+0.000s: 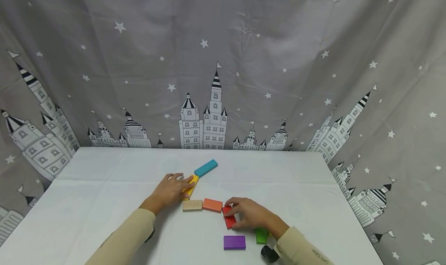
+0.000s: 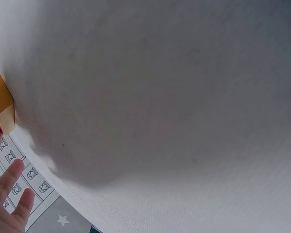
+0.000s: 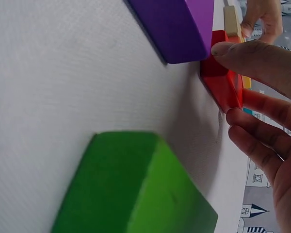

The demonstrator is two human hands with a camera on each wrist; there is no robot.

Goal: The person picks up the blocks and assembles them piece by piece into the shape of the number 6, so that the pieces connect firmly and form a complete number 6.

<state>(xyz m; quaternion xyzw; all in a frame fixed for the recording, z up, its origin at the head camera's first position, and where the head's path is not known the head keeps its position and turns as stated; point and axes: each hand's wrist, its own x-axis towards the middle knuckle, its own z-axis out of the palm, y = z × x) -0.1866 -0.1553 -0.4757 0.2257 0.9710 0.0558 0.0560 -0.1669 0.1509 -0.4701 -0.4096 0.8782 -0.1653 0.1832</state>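
Observation:
My left hand [image 1: 170, 191] holds a yellow block [image 1: 191, 187], its fingers laid across it; the thumb is mostly hidden. The yellow block's upper end meets a blue block [image 1: 206, 168], and its lower end is near a natural wood block [image 1: 192, 206]. An orange block [image 1: 212, 205] lies end to end with the wood block. At the orange block's right end, my right hand [image 1: 252, 212] grips a red block [image 1: 229, 217] between thumb and fingers. In the right wrist view, the thumb is on one side of the red block [image 3: 220, 73] and fingertips touch the other.
A purple block [image 1: 234, 242] lies on the white tabletop [image 1: 115, 176] below the red one. Under the right forearm is a green block [image 1: 261, 236], with a sliver of yellow beside it. Behind the table hangs a grey curtain [image 1: 251, 36] printed with castles.

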